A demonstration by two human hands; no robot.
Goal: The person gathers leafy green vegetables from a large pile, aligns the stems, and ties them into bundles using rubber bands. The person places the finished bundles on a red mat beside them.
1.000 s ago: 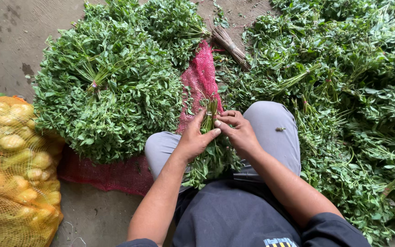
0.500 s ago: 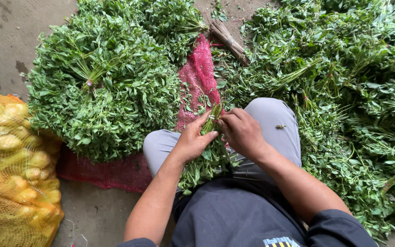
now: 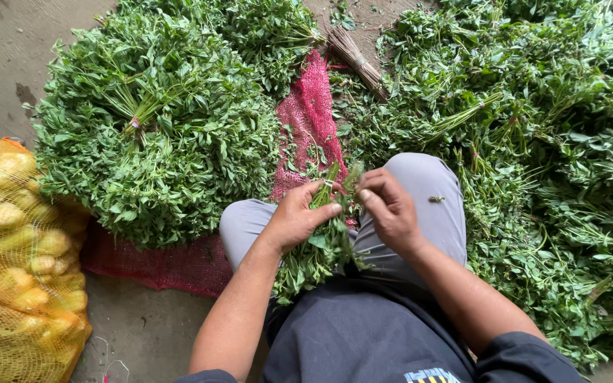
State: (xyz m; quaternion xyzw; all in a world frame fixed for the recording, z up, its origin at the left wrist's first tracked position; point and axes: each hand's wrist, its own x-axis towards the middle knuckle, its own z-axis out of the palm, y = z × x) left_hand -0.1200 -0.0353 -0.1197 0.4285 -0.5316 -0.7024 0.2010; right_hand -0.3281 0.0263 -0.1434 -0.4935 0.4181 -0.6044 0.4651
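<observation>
**Hands closing on the herb bunch**

Since a moment ago your right hand point(image 3: 390, 210) has slid slightly off the stems, and your left hand point(image 3: 299, 214) has kept its wrap around them. Your left hand is curled around the small bunch of leafy greens point(image 3: 318, 248), thumb pressed across the stem ends, with the leaves hanging down between your knees. Your right hand sits just right of it, fingers bent, fingertips pinched together at the top of the stems.

Beyond your left hand lies a red mesh sack point(image 3: 308, 120), flat on the floor and running under the heap of tied green bunches point(image 3: 157, 135) to the far left of that hand. Farther left still, an orange net bag of potatoes point(image 3: 15, 262) bulges at the edge. To the right of your right hand spreads the loose pile of greens point(image 3: 540, 163). Ahead of both hands, a bundle of brown straw ties point(image 3: 357, 60) rests at the sack's top end.
</observation>
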